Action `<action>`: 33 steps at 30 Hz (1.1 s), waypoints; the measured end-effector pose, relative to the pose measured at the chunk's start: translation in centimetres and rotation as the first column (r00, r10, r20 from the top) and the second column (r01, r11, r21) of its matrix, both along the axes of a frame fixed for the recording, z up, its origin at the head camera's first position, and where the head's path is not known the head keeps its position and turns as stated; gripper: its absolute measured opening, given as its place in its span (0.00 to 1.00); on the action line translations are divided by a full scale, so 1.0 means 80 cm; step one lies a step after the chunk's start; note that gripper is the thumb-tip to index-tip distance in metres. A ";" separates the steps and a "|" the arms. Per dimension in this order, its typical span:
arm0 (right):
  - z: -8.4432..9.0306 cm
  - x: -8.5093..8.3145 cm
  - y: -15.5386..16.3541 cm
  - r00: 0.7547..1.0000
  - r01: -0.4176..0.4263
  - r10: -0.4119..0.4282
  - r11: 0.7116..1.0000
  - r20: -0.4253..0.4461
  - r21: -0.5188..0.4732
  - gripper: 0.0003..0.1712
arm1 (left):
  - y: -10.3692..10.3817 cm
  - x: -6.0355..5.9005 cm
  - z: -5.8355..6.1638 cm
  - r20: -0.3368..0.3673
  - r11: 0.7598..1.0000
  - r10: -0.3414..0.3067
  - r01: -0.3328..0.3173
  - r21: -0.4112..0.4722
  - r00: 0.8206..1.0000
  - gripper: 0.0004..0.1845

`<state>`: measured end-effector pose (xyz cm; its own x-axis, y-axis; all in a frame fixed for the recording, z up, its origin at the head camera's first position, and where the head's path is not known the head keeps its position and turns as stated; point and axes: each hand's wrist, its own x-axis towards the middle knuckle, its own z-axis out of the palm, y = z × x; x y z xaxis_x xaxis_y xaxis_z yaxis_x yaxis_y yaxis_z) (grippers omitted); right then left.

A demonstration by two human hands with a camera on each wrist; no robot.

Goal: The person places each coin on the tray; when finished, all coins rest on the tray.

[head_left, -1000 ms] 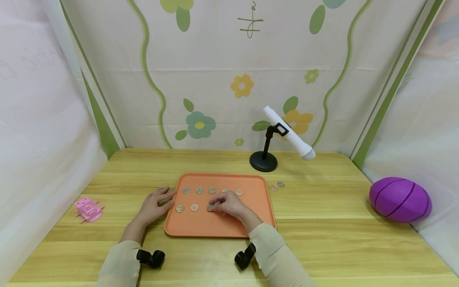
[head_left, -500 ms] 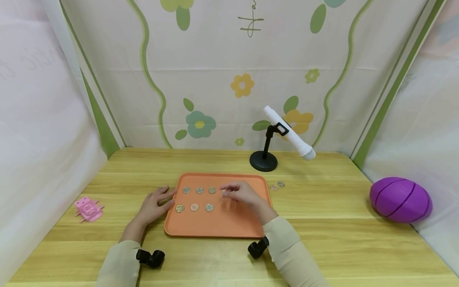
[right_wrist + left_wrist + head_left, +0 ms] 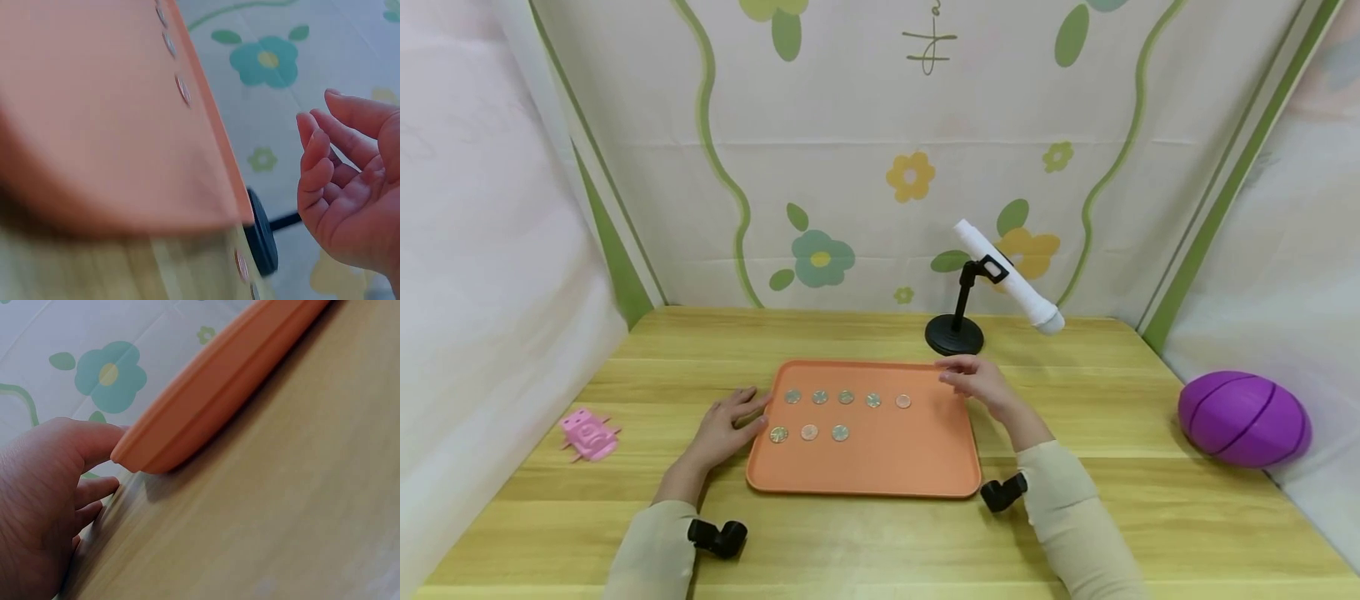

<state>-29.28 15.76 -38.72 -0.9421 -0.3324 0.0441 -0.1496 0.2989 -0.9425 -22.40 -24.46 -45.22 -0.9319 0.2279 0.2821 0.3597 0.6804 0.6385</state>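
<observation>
While my left hand [image 3: 724,427] rests flat against the orange tray [image 3: 880,467] edge, probably steadying it, my right hand [image 3: 977,381] hovers empty with fingers loosely curled over the far right corner. Eight coins [image 3: 846,397] sit in two rows. No readable writing anywhere

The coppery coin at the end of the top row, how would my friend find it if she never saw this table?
Look at the orange tray in the middle of the wooden table. Two rows of coins lie on it; follow the back row of five to its right end. That coin is the only coppery-pink one in its row, and it lies nearest the right hand.
</observation>
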 end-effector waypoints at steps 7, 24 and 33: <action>-0.010 -0.013 0.049 0.997 0.078 -0.078 0.997 0.021 -0.014 0.23 | 0.000 0.001 0.002 0.006 1.000 0.000 0.000 0.001 1.000 0.23; -0.046 -0.037 0.099 0.975 0.204 -0.205 0.979 0.089 0.023 0.23 | 0.000 0.001 0.002 0.005 1.000 -0.001 0.001 0.000 1.000 0.23; -0.061 -0.041 0.104 0.963 0.244 -0.252 0.966 0.091 0.090 0.23 | 0.000 0.001 0.002 0.001 1.000 -0.006 0.006 0.006 1.000 0.23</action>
